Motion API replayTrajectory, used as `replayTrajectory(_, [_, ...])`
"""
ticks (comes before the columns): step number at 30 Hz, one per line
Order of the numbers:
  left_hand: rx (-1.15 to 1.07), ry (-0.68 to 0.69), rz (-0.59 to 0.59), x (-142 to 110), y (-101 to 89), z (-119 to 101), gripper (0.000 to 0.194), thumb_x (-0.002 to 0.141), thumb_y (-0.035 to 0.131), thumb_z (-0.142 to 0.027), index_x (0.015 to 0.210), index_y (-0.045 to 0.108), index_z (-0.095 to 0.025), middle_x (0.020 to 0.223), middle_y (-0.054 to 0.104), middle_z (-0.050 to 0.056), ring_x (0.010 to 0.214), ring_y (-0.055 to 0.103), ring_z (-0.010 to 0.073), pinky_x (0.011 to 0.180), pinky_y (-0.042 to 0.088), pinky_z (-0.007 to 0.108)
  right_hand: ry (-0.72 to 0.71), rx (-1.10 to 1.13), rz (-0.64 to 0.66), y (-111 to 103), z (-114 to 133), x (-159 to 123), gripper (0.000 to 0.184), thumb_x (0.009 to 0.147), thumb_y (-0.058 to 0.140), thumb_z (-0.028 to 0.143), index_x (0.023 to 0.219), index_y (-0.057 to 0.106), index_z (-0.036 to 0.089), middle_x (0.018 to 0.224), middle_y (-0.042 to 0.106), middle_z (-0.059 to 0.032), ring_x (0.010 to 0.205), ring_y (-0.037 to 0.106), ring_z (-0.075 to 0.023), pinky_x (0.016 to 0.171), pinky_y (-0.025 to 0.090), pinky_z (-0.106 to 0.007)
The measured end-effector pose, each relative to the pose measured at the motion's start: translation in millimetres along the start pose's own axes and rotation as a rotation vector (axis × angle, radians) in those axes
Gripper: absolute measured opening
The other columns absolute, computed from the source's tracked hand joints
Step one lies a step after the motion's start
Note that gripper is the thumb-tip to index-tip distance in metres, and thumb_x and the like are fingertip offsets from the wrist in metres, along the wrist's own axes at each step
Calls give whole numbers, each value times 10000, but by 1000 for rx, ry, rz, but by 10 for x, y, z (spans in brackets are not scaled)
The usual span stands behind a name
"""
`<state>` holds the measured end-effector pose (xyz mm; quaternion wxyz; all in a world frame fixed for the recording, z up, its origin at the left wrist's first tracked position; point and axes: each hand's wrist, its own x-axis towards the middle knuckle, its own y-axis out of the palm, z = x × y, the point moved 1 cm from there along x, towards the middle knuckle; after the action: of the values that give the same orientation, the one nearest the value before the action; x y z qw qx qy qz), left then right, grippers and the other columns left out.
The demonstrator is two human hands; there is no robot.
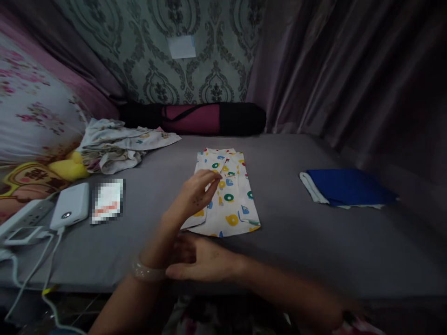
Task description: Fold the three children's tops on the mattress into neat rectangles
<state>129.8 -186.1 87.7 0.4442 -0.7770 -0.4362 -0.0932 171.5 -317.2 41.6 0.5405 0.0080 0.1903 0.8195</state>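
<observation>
A white child's shirt point(232, 200) printed with blue, yellow, green and red figures lies on the grey bed, its sides folded inward. My left hand point(198, 193) reaches over its left half. The thumb and fingertips come together at a folded edge near the middle of the shirt, and the hand hides part of the cloth. My right hand point(209, 258) is just below the shirt's bottom hem, crossing under my left wrist. Its thumb points left, apart from the fingers, which are partly shadowed behind the wrist; nothing shows in it. A clear bracelet point(148, 271) circles my left wrist.
Folded blue cloth point(349, 186) lies to the right. Crumpled printed clothes point(115, 144) lie at the back left, near a black and pink bag point(192, 118). A white power bank point(71, 207), a power strip point(26, 218) with cables and a blurred-out packet point(108, 201) are at the left.
</observation>
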Motion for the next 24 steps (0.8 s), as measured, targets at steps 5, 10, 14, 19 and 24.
replayTrajectory(5, [116,-34,254,-376,-47,394,267,916,494,-345,1088,668,-237,1112,690,103,1038,643,237,930,493,378,-184,-608,-276,-707,175,-220,296,885,551,359,1117,670,218,1072,706,-66,985,656,-208,889,511,-368])
replayTrajectory(10, [214,-68,416,-762,-44,593,515,930,481,-445,1386,478,-206,1470,447,134,1385,374,266,1154,269,468,-186,-1358,-513,-1388,181,-471,523,947,387,390,1422,458,184,1481,430,-115,1394,344,-248,1150,261,-456])
replayTrajectory(14, [303,-126,555,-884,30,625,580,976,351,-493,1482,327,-211,1563,276,108,1457,201,244,1187,156,470,-105,-1578,-390,-1505,42,-525,593,988,275,417,1501,304,121,1551,283,-127,1452,201,-219,1188,178,-448])
replayTrajectory(19, [318,-100,577,-924,-30,570,591,968,364,-513,1480,332,-219,1550,312,118,1449,232,257,1181,154,496,-66,-1577,-315,-1423,75,-630,614,988,294,465,1507,293,138,1557,263,-117,1451,204,-218,1193,179,-427])
replayTrajectory(24, [248,-19,522,-966,-184,425,581,890,540,-530,1389,474,-241,1419,491,132,1306,456,281,1118,330,462,-106,-1562,-275,-1477,137,-784,590,951,434,488,1463,398,198,1509,385,-116,1399,333,-239,1155,268,-440])
